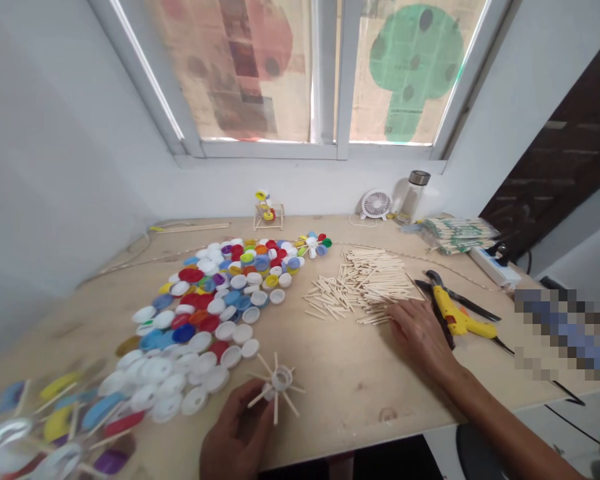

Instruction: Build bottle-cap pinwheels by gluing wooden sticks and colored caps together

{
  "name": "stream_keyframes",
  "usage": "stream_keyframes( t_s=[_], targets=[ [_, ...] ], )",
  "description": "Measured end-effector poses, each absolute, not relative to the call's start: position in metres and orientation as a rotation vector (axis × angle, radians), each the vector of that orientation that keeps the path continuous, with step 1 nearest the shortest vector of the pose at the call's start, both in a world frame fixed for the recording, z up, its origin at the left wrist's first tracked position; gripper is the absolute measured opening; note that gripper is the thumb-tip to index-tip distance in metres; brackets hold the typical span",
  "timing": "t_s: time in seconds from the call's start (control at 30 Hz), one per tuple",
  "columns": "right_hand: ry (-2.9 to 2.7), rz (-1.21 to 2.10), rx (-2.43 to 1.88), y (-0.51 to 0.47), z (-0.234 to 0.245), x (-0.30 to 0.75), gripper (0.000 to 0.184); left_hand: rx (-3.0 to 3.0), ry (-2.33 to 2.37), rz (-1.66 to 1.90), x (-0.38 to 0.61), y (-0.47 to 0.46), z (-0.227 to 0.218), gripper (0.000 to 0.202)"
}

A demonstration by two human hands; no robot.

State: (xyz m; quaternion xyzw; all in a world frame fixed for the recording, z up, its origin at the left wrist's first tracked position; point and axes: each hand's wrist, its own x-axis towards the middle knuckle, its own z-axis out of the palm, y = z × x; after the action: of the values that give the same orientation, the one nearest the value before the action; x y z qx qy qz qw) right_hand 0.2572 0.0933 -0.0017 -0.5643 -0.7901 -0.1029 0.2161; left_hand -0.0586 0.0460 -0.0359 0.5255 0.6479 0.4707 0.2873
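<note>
My left hand is closed on a white bottle cap with several wooden sticks radiating from it, held just above the table's near edge. My right hand reaches out to the pile of short wooden sticks; its fingers rest at the pile's near edge, and whether they pinch a stick is hidden. A wide spread of coloured and white bottle caps lies to the left of both hands.
A yellow glue gun and black pliers lie right of my right hand. At the back stand a small stick frame with caps, a white fan and a bottle. Finished cap-and-stick pieces sit near left.
</note>
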Motion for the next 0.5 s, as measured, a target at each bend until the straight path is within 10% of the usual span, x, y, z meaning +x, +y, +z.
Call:
stream_keyframes(
  t_s=[0.5],
  targets=[
    [-1.534,1.211,-1.207,0.066,-0.017,0.144,0.018,1.162,1.555,1.321,-0.055,0.040,-0.021,0.023]
  ],
)
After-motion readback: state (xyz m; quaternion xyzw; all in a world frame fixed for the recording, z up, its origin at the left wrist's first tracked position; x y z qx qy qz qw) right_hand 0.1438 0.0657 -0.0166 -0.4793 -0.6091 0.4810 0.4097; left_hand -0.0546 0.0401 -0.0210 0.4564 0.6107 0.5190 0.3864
